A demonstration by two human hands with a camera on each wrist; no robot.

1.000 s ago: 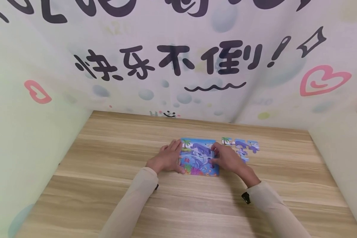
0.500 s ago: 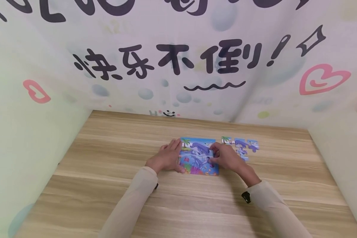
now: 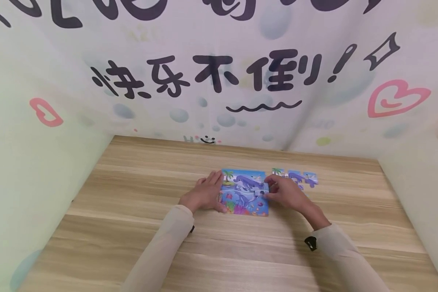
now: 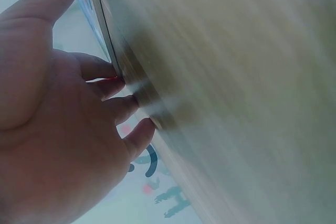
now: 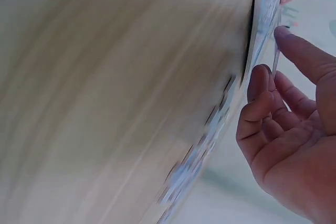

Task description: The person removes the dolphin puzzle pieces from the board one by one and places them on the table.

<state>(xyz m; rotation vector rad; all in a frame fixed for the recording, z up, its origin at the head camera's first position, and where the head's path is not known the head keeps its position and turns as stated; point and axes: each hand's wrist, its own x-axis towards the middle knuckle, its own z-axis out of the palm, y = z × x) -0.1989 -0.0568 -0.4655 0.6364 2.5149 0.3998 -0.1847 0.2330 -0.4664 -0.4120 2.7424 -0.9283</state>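
A dolphin jigsaw puzzle (image 3: 242,202) lies flat on the wooden table, showing a palm tree, sea and coral. My left hand (image 3: 205,192) rests along its left edge with the fingers extended and the thumb at the near corner. In the left wrist view those fingertips (image 4: 137,129) touch the tabletop beside the board. Over the puzzle's right edge, my right hand (image 3: 286,194) pinches a small puzzle piece (image 3: 261,189) between thumb and fingers. The right wrist view shows that piece edge-on, above the board; its picture is hidden there.
Several loose puzzle pieces (image 3: 295,177) lie on the table right of the board, some partly hidden by my right hand. A white printed cloth wall (image 3: 204,117) rises behind the table (image 3: 149,170), with side walls left and right.
My right hand has shifted a little to the right with the pinched piece, covering more of the loose pieces. The left hand stays in place on the board's edge.
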